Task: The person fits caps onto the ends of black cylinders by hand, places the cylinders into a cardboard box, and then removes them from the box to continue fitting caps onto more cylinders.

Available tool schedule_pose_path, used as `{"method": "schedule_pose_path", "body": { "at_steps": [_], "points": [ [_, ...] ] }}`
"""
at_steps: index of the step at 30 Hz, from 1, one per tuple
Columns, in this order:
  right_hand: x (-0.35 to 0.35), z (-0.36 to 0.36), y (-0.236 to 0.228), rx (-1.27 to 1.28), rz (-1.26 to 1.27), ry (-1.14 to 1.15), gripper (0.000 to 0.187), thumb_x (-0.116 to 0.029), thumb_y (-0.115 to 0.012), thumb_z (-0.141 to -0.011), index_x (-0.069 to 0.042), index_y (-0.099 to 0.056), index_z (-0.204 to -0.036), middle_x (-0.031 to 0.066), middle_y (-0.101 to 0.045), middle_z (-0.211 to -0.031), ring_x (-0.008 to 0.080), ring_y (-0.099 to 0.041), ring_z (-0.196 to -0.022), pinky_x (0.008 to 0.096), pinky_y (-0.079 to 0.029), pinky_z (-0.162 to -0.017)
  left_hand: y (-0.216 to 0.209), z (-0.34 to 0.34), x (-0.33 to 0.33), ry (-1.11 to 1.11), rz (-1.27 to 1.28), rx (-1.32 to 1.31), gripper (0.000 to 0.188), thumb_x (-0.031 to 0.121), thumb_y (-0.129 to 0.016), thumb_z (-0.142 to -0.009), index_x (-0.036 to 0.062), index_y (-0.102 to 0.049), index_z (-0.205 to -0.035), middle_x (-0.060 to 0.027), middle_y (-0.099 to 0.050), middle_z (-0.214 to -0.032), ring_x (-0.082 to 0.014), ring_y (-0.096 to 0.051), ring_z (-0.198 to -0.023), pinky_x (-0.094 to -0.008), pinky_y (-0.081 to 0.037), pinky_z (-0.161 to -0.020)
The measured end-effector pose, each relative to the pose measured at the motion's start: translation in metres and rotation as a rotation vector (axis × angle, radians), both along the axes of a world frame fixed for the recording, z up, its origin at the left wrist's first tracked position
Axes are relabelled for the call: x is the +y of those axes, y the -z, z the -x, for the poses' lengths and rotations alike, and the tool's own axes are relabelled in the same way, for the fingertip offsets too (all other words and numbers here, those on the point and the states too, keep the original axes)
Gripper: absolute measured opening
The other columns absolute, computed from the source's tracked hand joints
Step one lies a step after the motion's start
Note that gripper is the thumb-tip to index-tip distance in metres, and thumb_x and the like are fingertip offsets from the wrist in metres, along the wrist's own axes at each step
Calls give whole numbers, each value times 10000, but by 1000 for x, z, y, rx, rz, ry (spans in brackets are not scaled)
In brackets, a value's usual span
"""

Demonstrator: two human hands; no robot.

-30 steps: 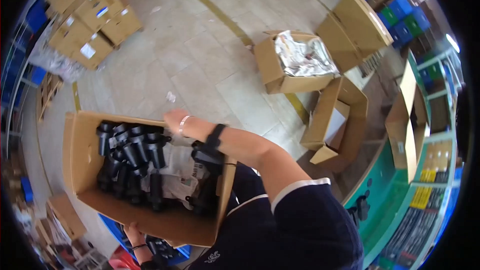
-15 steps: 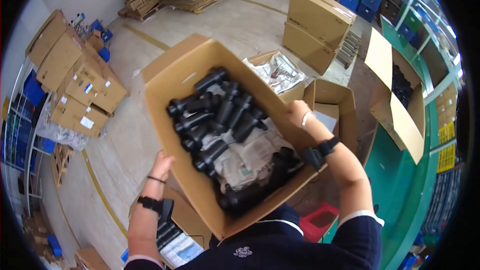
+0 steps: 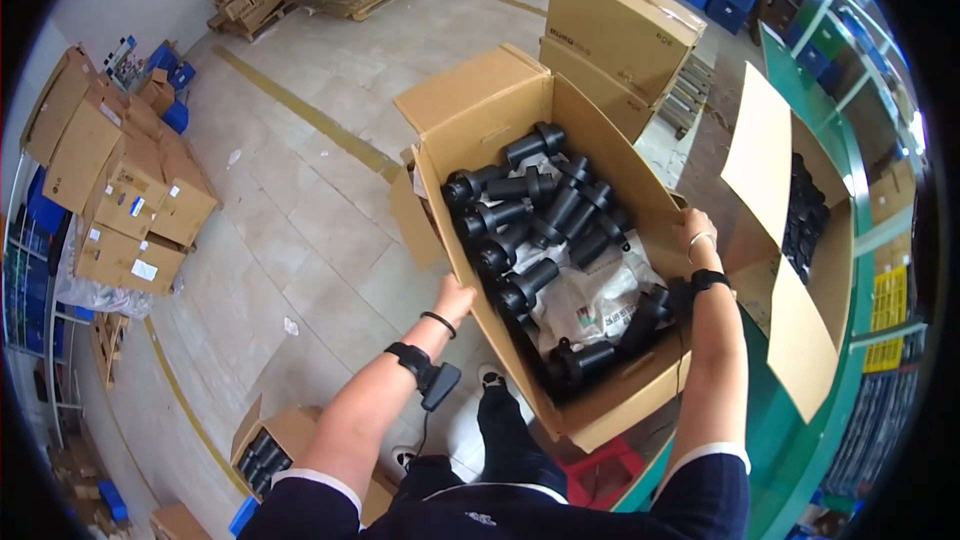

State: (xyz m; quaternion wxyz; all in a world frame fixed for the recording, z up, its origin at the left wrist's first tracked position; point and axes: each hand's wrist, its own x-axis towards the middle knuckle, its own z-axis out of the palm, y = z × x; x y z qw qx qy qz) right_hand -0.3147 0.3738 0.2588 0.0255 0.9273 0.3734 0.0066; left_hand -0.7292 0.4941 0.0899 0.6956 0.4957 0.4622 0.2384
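Tiled floor (image 3: 300, 260) below. Left hand (image 3: 455, 302) and right hand (image 3: 695, 228) grip opposite sides of open carton (image 3: 590, 145), in front of torso, black fittings (image 3: 572, 208) inside. Looks like carrying step; next move needs level support.

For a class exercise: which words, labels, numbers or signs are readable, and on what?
Wording not copied; print stands on:
Upper stacked carton: partly legible lettering.
Crumpled pale wrapping in the held box: dark print, partly hidden.
White label on a left-hand carton: too small to read.
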Motion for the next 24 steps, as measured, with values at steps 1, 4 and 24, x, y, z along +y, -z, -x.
{"method": "schedule_pose_path", "body": {
  "at_steps": [1, 4, 24],
  "points": [
    [-1, -13, 9, 2, 41, 99, 274, -215, -671, -762, -91, -678, -1006, 156, -658, -1032, 329, -620, -986, 422, -506, -831, -1, -8, -6, 22, 11, 29, 231, -20, -484, -722, -37, -599, -922, -152, -636, -767, -229, -642, -669, -358, -506, -535],
    [6, -8, 33, 42, 15, 328, 263, -213, -543, -868, -132, -661, -1088, 159, -622, -1145, 330, -591, -1073, 436, -498, -875, 47, -15, -17, -77, -343, 110, 419, 49, -553, -693, -44, -516, -1099, -253, -632, -861, -419, -626, -852, -454, -501, -762],
    [94, 120, 82, 1130, -144, -643, 226, -47, -598, -874, -5, -606, -1095, 48, -651, -936, 132, -605, -835, 261, -491, -781, 56, 27, -32, -161, 55, -111, 258, 221, -589, -892, 17, -598, -1049, -45, -650, -898, -119, -589, -788, -274, -493, -699]
  ]
}}
